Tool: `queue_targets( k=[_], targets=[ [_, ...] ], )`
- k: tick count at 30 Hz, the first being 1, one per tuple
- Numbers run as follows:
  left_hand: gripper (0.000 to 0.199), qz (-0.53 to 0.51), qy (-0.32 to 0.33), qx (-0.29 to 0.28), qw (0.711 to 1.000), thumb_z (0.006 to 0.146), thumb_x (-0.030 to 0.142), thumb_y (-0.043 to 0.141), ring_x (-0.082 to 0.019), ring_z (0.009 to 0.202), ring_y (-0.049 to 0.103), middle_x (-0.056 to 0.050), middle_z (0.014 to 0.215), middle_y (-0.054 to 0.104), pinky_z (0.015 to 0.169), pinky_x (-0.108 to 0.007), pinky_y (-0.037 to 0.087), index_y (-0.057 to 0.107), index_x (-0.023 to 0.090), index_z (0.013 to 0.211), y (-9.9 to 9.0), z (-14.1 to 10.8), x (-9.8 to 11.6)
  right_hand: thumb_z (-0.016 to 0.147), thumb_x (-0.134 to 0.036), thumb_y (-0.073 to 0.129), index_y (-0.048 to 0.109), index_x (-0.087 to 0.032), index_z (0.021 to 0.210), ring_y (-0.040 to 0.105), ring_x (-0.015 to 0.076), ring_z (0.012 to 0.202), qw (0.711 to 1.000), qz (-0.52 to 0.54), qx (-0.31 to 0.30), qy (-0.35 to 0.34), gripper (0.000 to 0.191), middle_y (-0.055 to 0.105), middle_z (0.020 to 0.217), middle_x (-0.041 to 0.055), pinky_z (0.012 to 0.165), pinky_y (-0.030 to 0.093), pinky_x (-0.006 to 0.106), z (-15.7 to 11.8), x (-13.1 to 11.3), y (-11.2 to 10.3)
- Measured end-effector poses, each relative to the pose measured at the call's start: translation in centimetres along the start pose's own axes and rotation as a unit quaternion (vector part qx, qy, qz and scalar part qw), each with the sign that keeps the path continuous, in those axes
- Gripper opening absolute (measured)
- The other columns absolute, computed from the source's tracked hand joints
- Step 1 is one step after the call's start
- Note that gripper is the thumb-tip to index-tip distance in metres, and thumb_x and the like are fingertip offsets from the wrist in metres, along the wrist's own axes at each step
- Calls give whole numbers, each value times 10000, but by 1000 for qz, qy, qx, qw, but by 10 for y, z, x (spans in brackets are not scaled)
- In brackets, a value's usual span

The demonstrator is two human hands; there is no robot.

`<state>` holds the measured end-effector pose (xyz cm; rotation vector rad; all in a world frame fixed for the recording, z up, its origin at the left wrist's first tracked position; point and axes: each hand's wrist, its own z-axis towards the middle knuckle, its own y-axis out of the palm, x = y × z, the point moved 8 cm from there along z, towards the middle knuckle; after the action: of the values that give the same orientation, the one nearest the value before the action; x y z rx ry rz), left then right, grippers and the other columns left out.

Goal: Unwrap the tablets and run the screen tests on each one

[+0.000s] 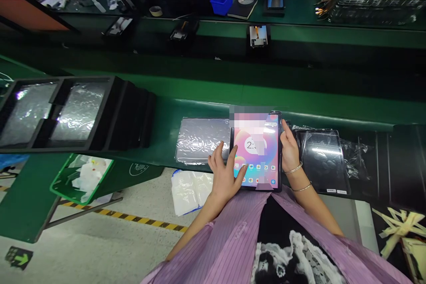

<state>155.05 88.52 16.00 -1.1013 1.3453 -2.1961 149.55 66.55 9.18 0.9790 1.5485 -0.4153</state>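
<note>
Lit tablet (pixel 273 146): between the two hands, in front of the person's body, screen facing up with a clock and rows of app icons showing; parts of it are blurred out.
Right hand (pixel 290 148): holds the lit tablet by its right edge; two bracelets (pixel 293 168) circle the wrist.
Left hand (pixel 226 173): fingers spread wide, thumb and forefinger over the lit tablet's lower left side; cannot tell whether they touch the glass.
Film-covered panel (pixel 203 140): just left of the lit tablet, partly behind the left hand.
Dark-screened tablet (pixel 321 157): right of the lit tablet, near the right wrist, crinkled clear film (pixel 357 155) beside it.
Black trays (pixel 133 115): stacked well left of the lit tablet.
Blue bin (pixel 221 5): well beyond the lit tablet.
</note>
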Motion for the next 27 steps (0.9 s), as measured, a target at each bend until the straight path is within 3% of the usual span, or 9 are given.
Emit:
queue_targets(
  k=[4,7,10,14,22,27],
  targets=[
    [694,16,86,-44,995,783,535,617,-447,1341,208,-225,1490,122,995,-694,235,410,266,1389,5,-6,13,779,-529,648,522,-274,1327,382,234,1355,1000,12,-4,14,617,398,1472,6,1170,274,439,1,2,1],
    [843,56,125,-80,987,684,594,697,-484,1331,208,-247,1494,156,969,-754,182,403,257,1399,17,-13,20,782,-531,642,518,-263,1331,397,234,1344,1000,4,-2,15,624,405,1467,13,1156,302,433,1,2,1],
    [962,72,69,-71,993,665,650,677,-487,1341,201,-295,1467,231,977,-751,177,357,158,1427,24,-10,10,782,-537,636,515,-250,1336,406,230,1337,1000,-10,2,13,635,402,1469,19,1138,332,417,0,1,1],
    [909,64,5,-30,998,752,640,590,-468,1364,195,-314,1470,230,978,-738,202,310,118,1442,22,-3,-2,766,-551,644,503,-229,1349,398,232,1342,1000,-17,5,11,680,406,1466,33,1137,332,409,-2,-1,1],
    [886,33,-1,-51,998,777,620,576,-461,1358,216,-294,1478,216,967,-749,201,230,177,1462,21,0,0,785,-540,631,527,-238,1325,359,204,1369,1000,-25,3,-7,628,410,1462,22,1172,267,395,-1,-3,0],
    [835,-35,-28,-42,998,825,525,569,-394,1369,232,-242,1481,203,1038,-660,225,136,234,1476,14,1,-6,816,-507,610,538,-254,1312,342,184,1379,999,-31,3,-15,562,409,1465,8,1190,224,381,0,-3,-2]
  ],
)
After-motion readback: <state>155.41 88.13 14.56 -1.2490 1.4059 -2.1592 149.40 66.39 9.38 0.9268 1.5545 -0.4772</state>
